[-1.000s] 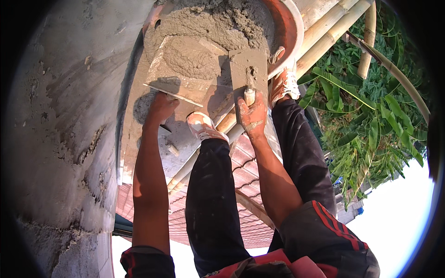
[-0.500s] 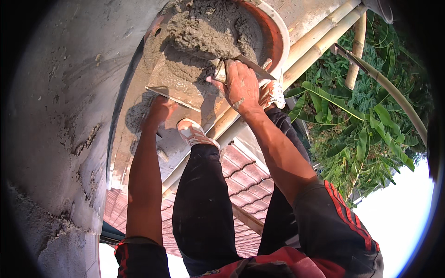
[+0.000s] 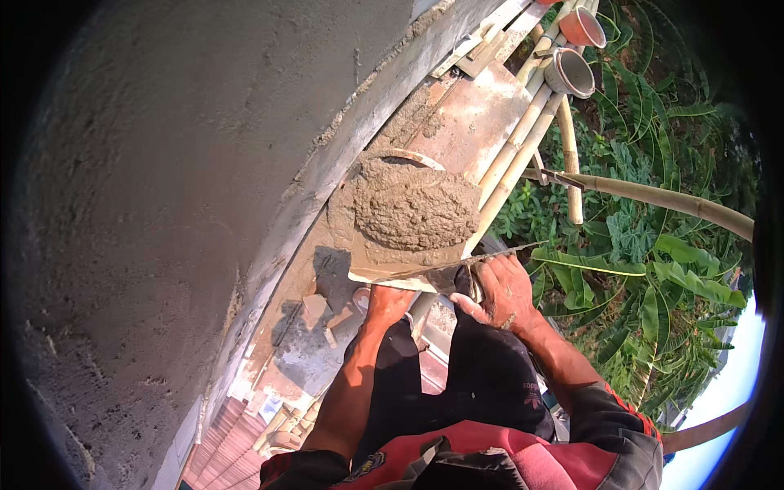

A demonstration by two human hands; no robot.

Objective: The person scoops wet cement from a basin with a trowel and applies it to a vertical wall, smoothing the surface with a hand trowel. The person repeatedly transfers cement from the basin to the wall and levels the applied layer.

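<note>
My left hand is closed beneath a flat mortar board, its fingers mostly hidden by the board. A thick heap of wet grey mortar lies on top of it. To the right, my right hand is wrapped round the handle of a plastering trowel. The trowel's blade is seen nearly edge-on, along the near right side of the board. Behind the mortar shows part of a pale curved rim, the rest of it hidden.
A wall of smooth grey plaster rises on the left. Bamboo poles edge the plank platform on the right, with green plants beyond. An orange bucket and a grey bucket stand at the far right.
The mortar board has come up out of the orange-rimmed tub area, now bearing a big heap of mortar. Both hands have drawn nearer my body, and the view has shifted toward the wall.
</note>
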